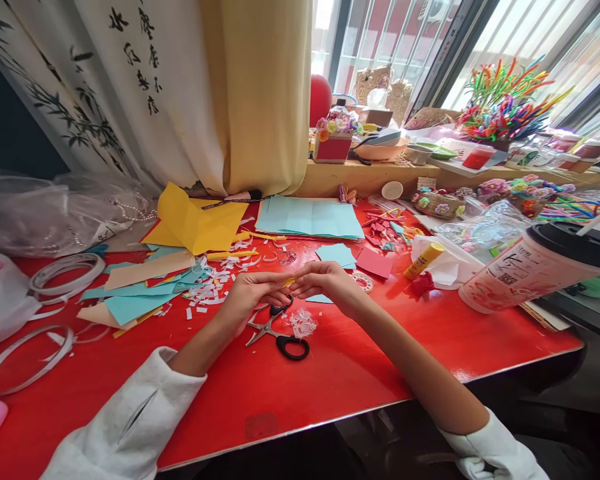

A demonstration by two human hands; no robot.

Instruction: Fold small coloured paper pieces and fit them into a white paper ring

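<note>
My left hand (253, 297) and my right hand (327, 283) meet over the middle of the red table, fingertips pinched on a small yellow paper piece (290, 283). Most of that piece is hidden by the fingers. Below the hands lie open scissors (267, 328) with black handles. Beside them sits a small heap of white shreds (303, 323). Just past my right hand are a light blue paper piece (336, 255), a red paper square (375, 262) and a small ring-shaped item (363, 281).
Left lie coloured paper strips (147, 283), white scraps (220, 280), tape rolls (67, 273) and plastic bags (60, 213). Yellow paper (197, 217) and light blue sheets (310, 217) lie at the back. Right are a glue stick (424, 261) and a tilted drink cup (535, 267) near the table edge.
</note>
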